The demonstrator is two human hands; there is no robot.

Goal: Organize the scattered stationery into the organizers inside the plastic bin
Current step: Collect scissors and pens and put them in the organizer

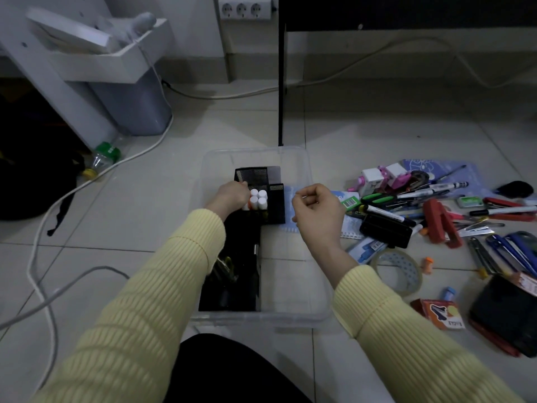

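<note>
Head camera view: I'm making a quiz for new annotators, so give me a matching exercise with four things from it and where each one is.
Things
1. white-capped tubes
2. clear tape roll
3. green-labelled bottle
4. wall sockets

Places
A. lying on the floor at the left, beside the white cable
B. on the wall at the top
C. upright in the black mesh organizer inside the plastic bin
D. on the floor just right of the bin, near the right sleeve

Pairs: 1-C, 2-D, 3-A, 4-B
</note>
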